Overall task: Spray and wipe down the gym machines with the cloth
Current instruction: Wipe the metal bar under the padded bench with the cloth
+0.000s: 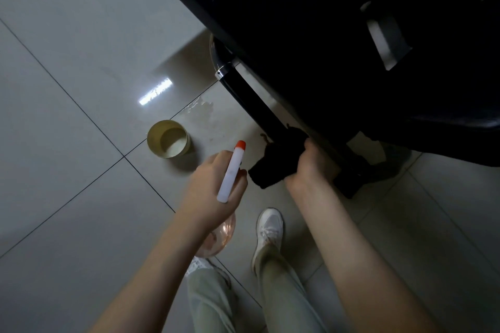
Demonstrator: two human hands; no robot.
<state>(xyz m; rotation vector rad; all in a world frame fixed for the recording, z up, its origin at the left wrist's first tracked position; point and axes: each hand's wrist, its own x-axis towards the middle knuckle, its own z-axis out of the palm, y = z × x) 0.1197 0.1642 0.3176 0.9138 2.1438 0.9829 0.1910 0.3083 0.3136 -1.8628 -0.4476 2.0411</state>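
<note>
My right hand grips a black cloth wrapped around a black bar of the gym machine, low near the floor. The bar slants from a chrome collar down to a black foot. My left hand holds a spray bottle whose white head with an orange tip points up over the hand. The bottle's clear pinkish body shows below my wrist. A wide black padded part of the machine fills the upper right.
A round cream tin stands open on the pale tiled floor, left of the bar. A small wet patch lies beside it. My white shoes and light trousers are at the bottom, close to the machine's foot.
</note>
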